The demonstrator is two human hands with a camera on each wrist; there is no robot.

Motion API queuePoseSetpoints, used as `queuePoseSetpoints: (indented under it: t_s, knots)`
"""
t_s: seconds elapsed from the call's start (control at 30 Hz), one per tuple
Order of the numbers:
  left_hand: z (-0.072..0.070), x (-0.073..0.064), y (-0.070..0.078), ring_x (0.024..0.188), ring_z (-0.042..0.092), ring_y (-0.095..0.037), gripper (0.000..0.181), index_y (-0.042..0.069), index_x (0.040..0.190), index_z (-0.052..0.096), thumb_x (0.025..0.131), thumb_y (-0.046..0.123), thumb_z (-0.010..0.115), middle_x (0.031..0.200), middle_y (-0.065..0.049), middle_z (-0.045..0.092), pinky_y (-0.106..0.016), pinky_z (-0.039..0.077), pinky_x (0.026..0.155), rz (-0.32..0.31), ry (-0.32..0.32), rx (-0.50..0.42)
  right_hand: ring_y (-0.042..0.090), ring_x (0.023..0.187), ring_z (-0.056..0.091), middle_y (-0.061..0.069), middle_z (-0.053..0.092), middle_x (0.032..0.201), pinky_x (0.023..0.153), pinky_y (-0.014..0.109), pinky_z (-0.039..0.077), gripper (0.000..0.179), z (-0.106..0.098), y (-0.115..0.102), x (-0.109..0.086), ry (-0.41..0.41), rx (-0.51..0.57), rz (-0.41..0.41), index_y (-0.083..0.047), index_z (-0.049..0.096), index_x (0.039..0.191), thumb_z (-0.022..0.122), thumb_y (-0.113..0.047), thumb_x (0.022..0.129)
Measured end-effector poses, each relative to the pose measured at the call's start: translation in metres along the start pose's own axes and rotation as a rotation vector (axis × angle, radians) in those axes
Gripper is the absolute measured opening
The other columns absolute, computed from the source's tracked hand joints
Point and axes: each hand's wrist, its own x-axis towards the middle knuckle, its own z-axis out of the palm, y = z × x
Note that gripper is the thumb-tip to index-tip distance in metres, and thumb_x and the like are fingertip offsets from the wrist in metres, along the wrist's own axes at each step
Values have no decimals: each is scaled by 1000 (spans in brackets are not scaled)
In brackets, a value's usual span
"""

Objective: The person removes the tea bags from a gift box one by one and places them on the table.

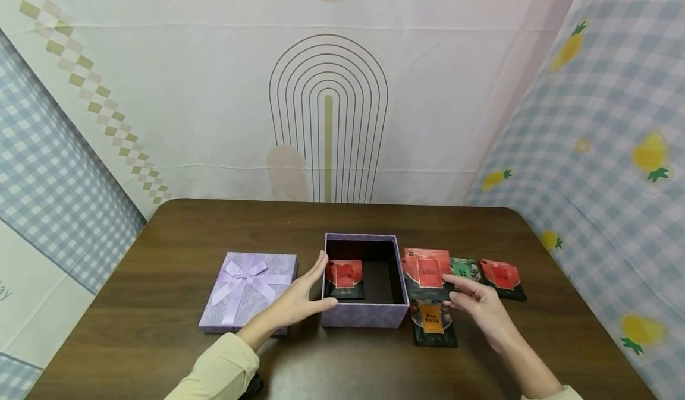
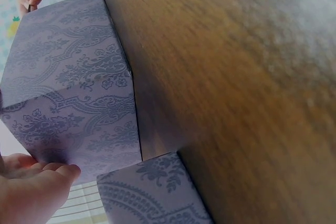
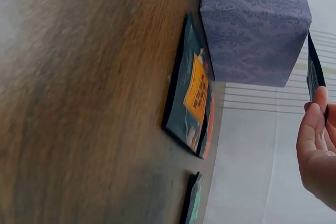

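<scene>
A purple patterned gift box [image 1: 365, 315] stands uncovered on the table, its inside dark. One red-and-black sachet [image 1: 344, 276] lies inside at the left. My left hand [image 1: 299, 298] rests against the box's left side, fingers extended and thumb at the near corner. To the right of the box, my right hand [image 1: 478, 305] pinches another red-and-black sachet [image 1: 428, 272] by its right edge, held up beside the box wall. In the right wrist view this pinched sachet [image 3: 315, 72] appears edge-on. Below it on the table lies a black sachet with an orange label [image 1: 432, 323].
The box lid [image 1: 248, 287], with a lilac ribbon bow, lies left of the box. A green sachet [image 1: 465, 268] and a red-and-black packet [image 1: 503, 278] lie on the table's right. Behind the brown table [image 1: 214, 224] hangs a patterned cloth [image 1: 214, 91].
</scene>
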Motion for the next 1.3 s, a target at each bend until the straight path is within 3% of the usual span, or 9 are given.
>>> queuePoseSetpoints:
  t_s: [0.2, 0.37, 0.53, 0.67, 0.9, 1.1, 1.3]
  knots:
    - [1, 1, -2, 135, 15, -34, 86, 1, 145, 12, 84, 29, 66, 151, -16, 4, -53, 19, 106, 13, 4, -11, 11, 86, 65, 2, 56, 112, 78, 24, 51, 43, -10, 7, -7, 12, 11, 13, 8, 45, 129, 55, -9, 91]
    - [2, -1, -4, 134, 18, -38, 87, 4, 146, 12, 84, 37, 63, 151, -20, 6, -54, 22, 105, 90, 38, -15, 12, 83, 65, -7, 60, 99, 77, 26, 52, 40, -21, 15, -13, 24, -1, 30, 6, 49, 127, 55, -9, 90]
    - [2, -3, -5, 133, 19, -40, 85, 10, 147, 12, 85, 43, 59, 151, -19, 8, -54, 22, 104, 151, 68, -11, 14, 84, 65, 9, 60, 106, 77, 28, 52, 42, -28, 22, -17, 39, -53, 85, 9, 46, 128, 54, -8, 90]
    - [2, -2, -3, 133, 19, -40, 87, 6, 146, 13, 83, 39, 63, 150, -21, 8, -55, 22, 104, 113, 61, -18, 16, 85, 65, 25, 51, 121, 79, 30, 52, 43, -33, 28, -20, 16, -92, 117, 11, 42, 129, 51, -6, 91]
    - [1, 0, 0, 135, 15, -34, 87, 0, 145, 12, 83, 27, 66, 151, -18, 4, -52, 19, 106, 9, 8, -3, 16, 84, 65, 19, 58, 116, 76, 30, 52, 43, -51, 41, -28, -24, -115, 159, 13, 42, 128, 51, -3, 90]
    - [1, 0, -1, 135, 15, -35, 85, 1, 145, 13, 84, 26, 66, 150, -20, 6, -53, 19, 106, 13, 12, 13, 13, 83, 65, 27, 54, 119, 75, 31, 53, 42, -69, 50, -35, -50, -184, 168, 18, 39, 127, 48, 2, 90]
    - [0, 0, 0, 135, 16, -34, 85, 2, 145, 12, 84, 26, 66, 151, -17, 4, -52, 20, 106, 13, 3, 3, 16, 82, 65, 30, 54, 116, 74, 34, 53, 40, -84, 56, -40, -63, -281, 276, 16, 39, 127, 46, 3, 90]
